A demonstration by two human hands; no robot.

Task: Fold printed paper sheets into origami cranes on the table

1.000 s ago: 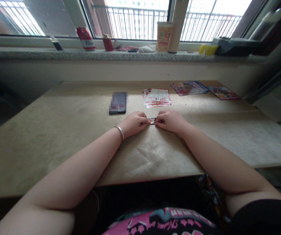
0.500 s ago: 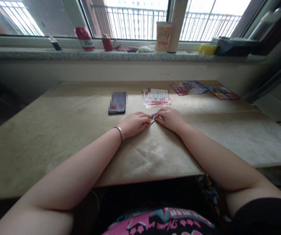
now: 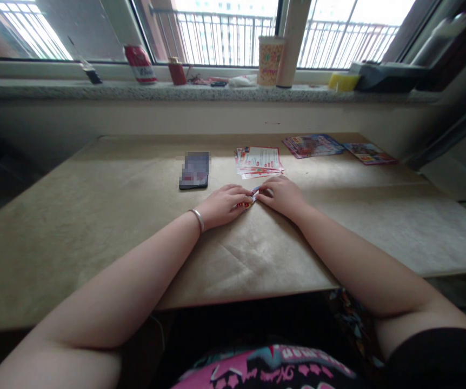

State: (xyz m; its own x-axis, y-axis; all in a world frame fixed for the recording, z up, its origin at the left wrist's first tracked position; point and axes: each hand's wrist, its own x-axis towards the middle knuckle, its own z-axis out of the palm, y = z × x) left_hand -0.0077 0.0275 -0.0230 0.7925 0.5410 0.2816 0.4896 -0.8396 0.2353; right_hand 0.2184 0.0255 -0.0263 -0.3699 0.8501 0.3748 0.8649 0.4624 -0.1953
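Note:
A small, colourful piece of printed paper [image 3: 254,196], folded narrow, lies at a slant on the table between my hands. My left hand [image 3: 224,206], with a silver bangle at its wrist, is closed on the paper's left part, its fingers covering much of it. From the other side my right hand [image 3: 285,195] pinches the upper right end between thumb and fingertips. Just beyond my hands rests a loose stack of white and red printed sheets [image 3: 262,158]. A dark phone [image 3: 194,172] lies to the left of that stack.
Glossy printed sheets [image 3: 314,145] lie at the back right, with another small pile [image 3: 370,153] beside them. On the stone windowsill [image 3: 115,93] stand a red and white can [image 3: 140,65], a red bottle [image 3: 177,71], a patterned cup [image 3: 270,60] and a yellow sponge-like block [image 3: 343,82].
My right fingers have shifted slightly and their pinch looks a little more arched. The left fingers have moved a bit, so more of the paper's red print shows beneath them.

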